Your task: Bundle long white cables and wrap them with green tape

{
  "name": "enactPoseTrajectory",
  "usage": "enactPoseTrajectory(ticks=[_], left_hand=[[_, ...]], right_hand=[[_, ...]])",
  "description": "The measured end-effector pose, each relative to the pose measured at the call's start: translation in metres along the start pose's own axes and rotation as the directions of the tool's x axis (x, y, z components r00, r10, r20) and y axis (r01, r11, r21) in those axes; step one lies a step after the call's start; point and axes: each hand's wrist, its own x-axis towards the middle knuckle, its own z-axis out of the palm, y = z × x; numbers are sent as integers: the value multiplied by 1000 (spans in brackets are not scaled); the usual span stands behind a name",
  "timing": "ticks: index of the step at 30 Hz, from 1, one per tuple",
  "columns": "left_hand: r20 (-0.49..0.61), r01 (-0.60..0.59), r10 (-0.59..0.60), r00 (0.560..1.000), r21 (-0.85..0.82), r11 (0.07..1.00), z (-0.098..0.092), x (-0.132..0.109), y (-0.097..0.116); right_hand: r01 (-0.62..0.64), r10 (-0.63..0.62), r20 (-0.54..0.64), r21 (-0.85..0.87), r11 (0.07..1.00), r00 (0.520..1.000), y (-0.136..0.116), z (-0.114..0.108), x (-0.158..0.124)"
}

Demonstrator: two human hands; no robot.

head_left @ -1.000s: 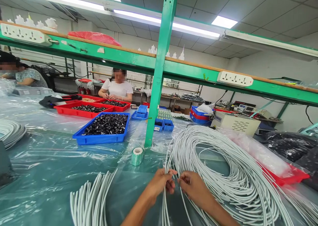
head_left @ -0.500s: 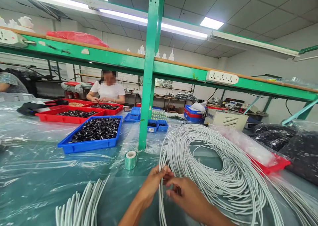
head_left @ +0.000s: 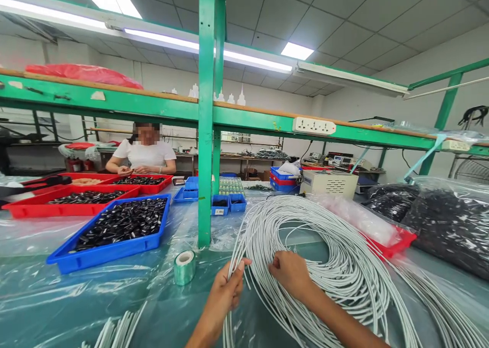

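A big loose coil of thin light-grey cables [head_left: 355, 271] lies on the table in front of me. My left hand [head_left: 227, 289] is closed, pinching a few cable strands at the coil's left side between thumb and fingers. Below that hand the strands hang toward the near edge. Over the inner left part of the coil is my right hand [head_left: 291, 274], its fingers curled in and their tips hidden; what they grip, if anything, I cannot make out. A cut bundle of cables [head_left: 120, 330] shows at the bottom left.
A roll of green tape [head_left: 185, 269] stands left of my hands. Behind it, a blue tray [head_left: 110, 256] and red trays [head_left: 26, 209] hold small black parts. A green post [head_left: 205, 185] rises mid-table. Across the table sits a person [head_left: 143, 154]. Black bagged parts [head_left: 451, 225] lie right.
My right hand has moved away from the left one, up and over the coil, with its fingers curled closed. My left hand still grips strands. The view has swung to the right.
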Motion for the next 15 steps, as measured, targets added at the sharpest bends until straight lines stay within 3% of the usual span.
enactPoseTrajectory(ticks=[9,15], left_hand=[[9,-15,15,1000,14,1000,1,2,1],[-6,-71,71,997,3,997,-1,3,-1]], right_hand=[[-109,110,49,-20,994,993,-4,-1,15],[-164,149,113,139,977,982,0,1,28]])
